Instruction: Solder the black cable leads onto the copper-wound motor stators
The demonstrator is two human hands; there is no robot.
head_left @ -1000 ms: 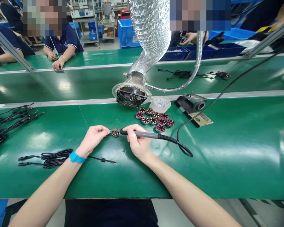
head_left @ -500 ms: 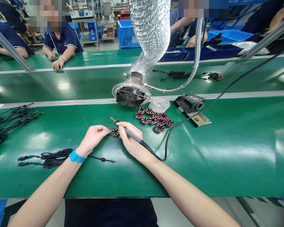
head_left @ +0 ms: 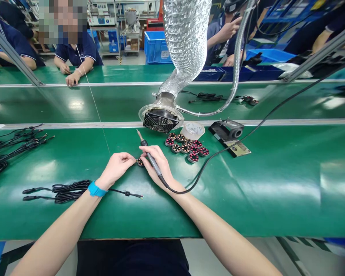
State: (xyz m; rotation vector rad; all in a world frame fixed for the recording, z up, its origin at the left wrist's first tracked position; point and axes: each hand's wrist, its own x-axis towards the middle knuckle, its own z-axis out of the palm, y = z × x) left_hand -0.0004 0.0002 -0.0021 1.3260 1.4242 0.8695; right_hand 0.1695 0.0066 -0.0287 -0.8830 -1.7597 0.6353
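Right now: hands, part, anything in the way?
Left hand pinched at the round part. Right hand gripping soldering iron, tip pointing off the part. Round part partly hidden by right hand. Iron's cable runs over right wrist.

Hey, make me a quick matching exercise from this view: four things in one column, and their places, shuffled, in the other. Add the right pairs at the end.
Things
1. Soldering iron
2. Blue wristband
3. Tape roll
4. Silver duct

Places
A. On the bench, just beyond the cluster of round parts
B. Hanging over the bench, with a black fan at its lower end
C. Held in the right hand
D. Around the wrist of the left hand

Right pairs: 1-C, 2-D, 3-A, 4-B
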